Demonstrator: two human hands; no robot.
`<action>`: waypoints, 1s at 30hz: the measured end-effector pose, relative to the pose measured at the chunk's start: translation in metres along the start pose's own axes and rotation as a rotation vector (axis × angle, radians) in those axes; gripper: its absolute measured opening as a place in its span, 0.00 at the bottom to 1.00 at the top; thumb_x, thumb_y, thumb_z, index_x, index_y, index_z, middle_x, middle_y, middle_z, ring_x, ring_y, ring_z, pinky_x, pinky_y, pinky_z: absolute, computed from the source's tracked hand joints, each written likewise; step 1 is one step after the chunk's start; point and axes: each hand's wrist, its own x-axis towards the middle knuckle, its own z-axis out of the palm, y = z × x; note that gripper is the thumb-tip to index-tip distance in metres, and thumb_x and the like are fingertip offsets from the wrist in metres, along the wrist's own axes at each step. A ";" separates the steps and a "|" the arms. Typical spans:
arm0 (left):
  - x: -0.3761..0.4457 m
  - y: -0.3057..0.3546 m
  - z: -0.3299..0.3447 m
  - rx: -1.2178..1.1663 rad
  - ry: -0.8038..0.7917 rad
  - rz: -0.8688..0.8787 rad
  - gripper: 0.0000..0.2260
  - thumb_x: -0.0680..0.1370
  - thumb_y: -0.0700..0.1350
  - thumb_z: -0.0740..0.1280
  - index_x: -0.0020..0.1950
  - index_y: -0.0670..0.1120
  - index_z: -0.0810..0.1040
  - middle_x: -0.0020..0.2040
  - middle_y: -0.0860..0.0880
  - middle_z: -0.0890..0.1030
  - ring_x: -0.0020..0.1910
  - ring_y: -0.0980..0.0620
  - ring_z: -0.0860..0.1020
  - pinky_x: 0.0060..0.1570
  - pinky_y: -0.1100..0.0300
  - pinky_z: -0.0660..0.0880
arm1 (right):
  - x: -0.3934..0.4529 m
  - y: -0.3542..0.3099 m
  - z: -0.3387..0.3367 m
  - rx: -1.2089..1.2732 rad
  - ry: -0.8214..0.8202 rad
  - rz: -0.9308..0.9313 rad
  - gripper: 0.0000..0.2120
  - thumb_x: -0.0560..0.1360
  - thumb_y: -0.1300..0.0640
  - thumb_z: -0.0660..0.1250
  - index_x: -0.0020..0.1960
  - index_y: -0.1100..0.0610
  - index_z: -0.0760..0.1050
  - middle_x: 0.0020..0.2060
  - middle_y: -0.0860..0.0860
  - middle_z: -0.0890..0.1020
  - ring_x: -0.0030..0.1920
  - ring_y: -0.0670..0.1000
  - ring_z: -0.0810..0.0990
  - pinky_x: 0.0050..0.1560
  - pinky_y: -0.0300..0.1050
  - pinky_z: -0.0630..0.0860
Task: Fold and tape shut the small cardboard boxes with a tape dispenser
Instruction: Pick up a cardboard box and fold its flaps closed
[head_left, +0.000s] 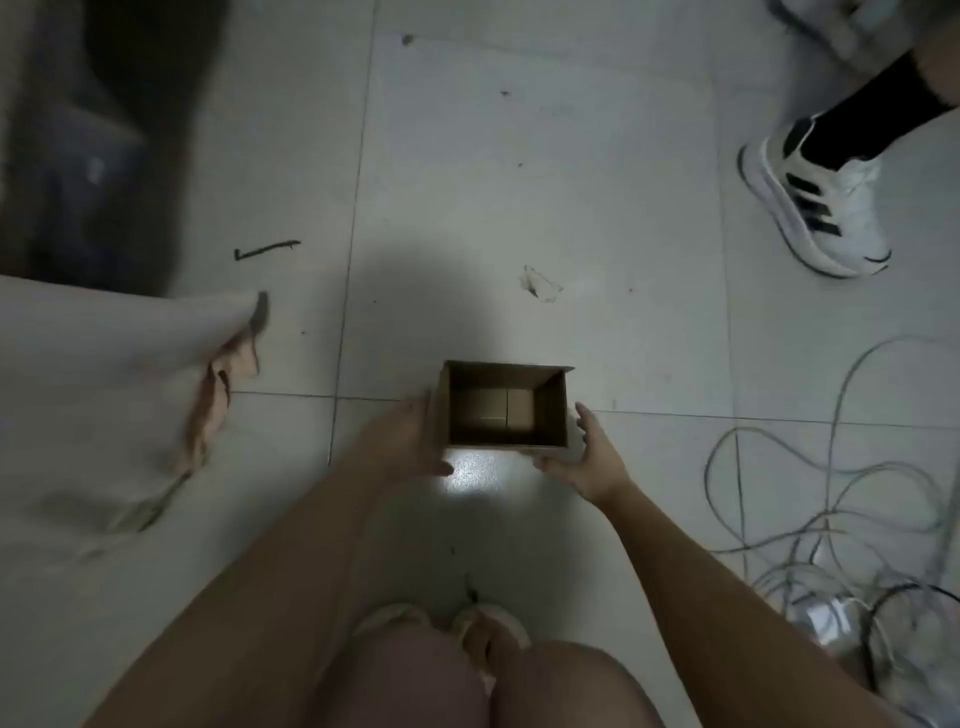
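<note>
a small cardboard box (506, 408) sits in the middle of the view over the pale tiled floor (519, 182), its open top facing the camera so the brown inner walls and the folded bottom flaps, meeting at a seam, can be seen inside. whether it rests on the floor or is lifted just off it cannot be told. the left hand (402, 439) lies flat against the box's left wall with fingers straight and the thumb reaching toward the near edge, so it is released rather than clenched, pressing the side. the right hand (587, 457) cups the box's near right corner, fingers extended up along the right wall and the thumb under the near edge; it steadies the box with relaxed fingers and is not curled round it. a bright patch of reflected light shines on the tile just in front of the box, between the two hands. both bare forearms reach forward from the bottom of the view, over the person's knees and slippers (441, 631). to the left lies a large pale sheet (104, 364) with a torn brown edge, blurred. at the upper right stands another person's white sneaker (826, 208) with dark stripes and a black sock. a tangle of pale cables (831, 467) sprawls on the floor at the right, well apart from the box.
</note>
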 end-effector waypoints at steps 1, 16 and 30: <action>0.008 -0.001 0.005 -0.102 0.032 0.037 0.47 0.67 0.51 0.78 0.77 0.44 0.53 0.71 0.45 0.66 0.69 0.44 0.68 0.64 0.55 0.67 | 0.004 0.001 0.005 0.091 -0.012 -0.062 0.48 0.66 0.55 0.78 0.76 0.53 0.53 0.72 0.51 0.65 0.71 0.53 0.65 0.69 0.51 0.67; -0.075 0.054 -0.081 -0.670 0.251 0.071 0.35 0.67 0.41 0.78 0.71 0.47 0.66 0.57 0.55 0.73 0.57 0.54 0.73 0.49 0.71 0.70 | -0.077 -0.127 -0.046 0.173 -0.003 -0.261 0.43 0.63 0.56 0.79 0.72 0.49 0.62 0.62 0.45 0.76 0.63 0.47 0.73 0.66 0.55 0.71; -0.284 0.175 -0.291 -0.802 0.356 0.089 0.42 0.62 0.42 0.81 0.71 0.39 0.64 0.64 0.44 0.73 0.63 0.45 0.74 0.55 0.62 0.74 | -0.286 -0.350 -0.174 0.236 -0.024 -0.389 0.40 0.66 0.60 0.78 0.72 0.51 0.62 0.58 0.43 0.74 0.52 0.36 0.74 0.45 0.25 0.72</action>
